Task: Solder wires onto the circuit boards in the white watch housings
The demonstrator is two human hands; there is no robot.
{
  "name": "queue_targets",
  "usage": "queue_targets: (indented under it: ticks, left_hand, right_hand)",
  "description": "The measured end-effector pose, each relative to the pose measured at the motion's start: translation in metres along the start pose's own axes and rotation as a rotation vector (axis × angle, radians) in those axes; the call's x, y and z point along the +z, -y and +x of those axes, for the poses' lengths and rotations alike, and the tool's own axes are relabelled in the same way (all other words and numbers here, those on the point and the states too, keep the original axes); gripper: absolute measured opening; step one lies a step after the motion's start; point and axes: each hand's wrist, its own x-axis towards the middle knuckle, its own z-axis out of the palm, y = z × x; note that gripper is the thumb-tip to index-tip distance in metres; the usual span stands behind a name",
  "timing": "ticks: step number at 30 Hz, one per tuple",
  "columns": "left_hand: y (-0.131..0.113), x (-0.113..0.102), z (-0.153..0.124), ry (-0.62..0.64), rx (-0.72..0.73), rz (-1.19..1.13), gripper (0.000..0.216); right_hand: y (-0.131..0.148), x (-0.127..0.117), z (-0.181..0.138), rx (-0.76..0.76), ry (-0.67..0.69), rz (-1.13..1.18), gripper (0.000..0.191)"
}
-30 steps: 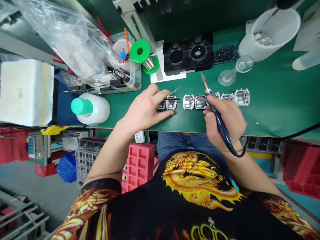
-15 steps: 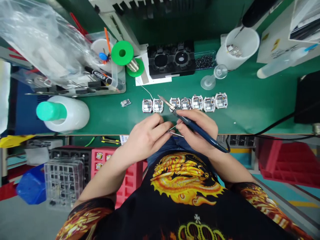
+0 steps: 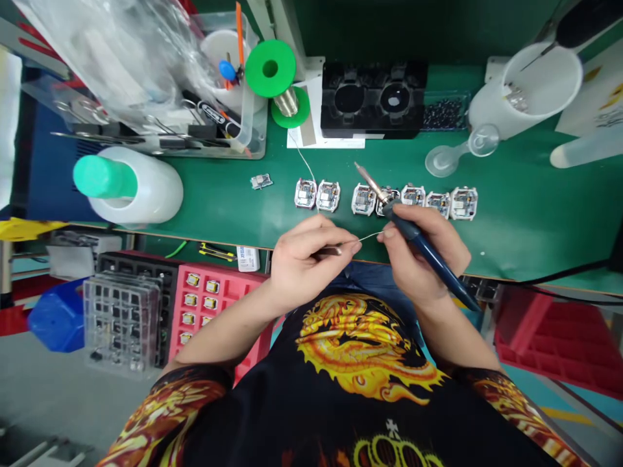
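Observation:
My right hand (image 3: 431, 250) is closed around the dark blue handle of a soldering iron (image 3: 438, 269), its metal tip pointing up and left over the bench. Between my hands a thin solder wire (image 3: 370, 236) is stretched, its right end at my right thumb and finger. My left hand (image 3: 311, 256) pinches the wire's other end and also grips a slim metal tool, perhaps tweezers (image 3: 331, 250), mostly hidden by the fingers. Beyond the hands stand several open watch cases (image 3: 328, 195) with circuit boards inside, in a row; the iron partly covers one. A loose small board (image 3: 261, 181) lies to their left.
A green solder spool (image 3: 270, 68) stands behind, its wire trailing toward the cases. Around it are a black fixture (image 3: 372, 117), a white cup (image 3: 530, 84) and a bottle with a green cap (image 3: 141, 188). Below the bench edge sits a pink tray (image 3: 199, 298).
The view has shifted, so bench items appear farther right. My hands have moved slightly apart, with more wire showing between them. The metal tool now lies back within my left hand.

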Motion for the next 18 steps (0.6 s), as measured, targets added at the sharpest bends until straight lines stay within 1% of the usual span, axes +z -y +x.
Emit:
queue_targets:
  ticks: [2,5,7,9,12,18]
  left_hand:
    - [0.005,0.002,0.001,-0.102,0.040,0.059,0.008]
    - [0.017,0.003,0.008,-0.193,0.203,0.257,0.010]
    - [0.025,0.005,0.013,-0.202,0.281,0.380,0.011]
    - [0.031,0.009,0.018,-0.198,0.312,0.458,0.010]
    - [0.037,0.015,0.022,-0.192,0.330,0.534,0.009]
    - [0.039,0.019,0.024,-0.162,0.336,0.608,0.009]
  right_hand:
    - [0.001,-0.004,0.004,-0.037,-0.015,-0.020,0.038]
    - [0.003,-0.012,0.009,-0.123,-0.044,-0.103,0.033]
    - [0.003,-0.015,0.011,-0.173,-0.017,-0.174,0.029]
    - [0.002,-0.016,0.012,-0.204,0.028,-0.221,0.026]
    - [0.000,-0.015,0.011,-0.215,0.045,-0.241,0.022]
    - [-0.003,-0.016,0.008,-0.215,0.070,-0.244,0.027]
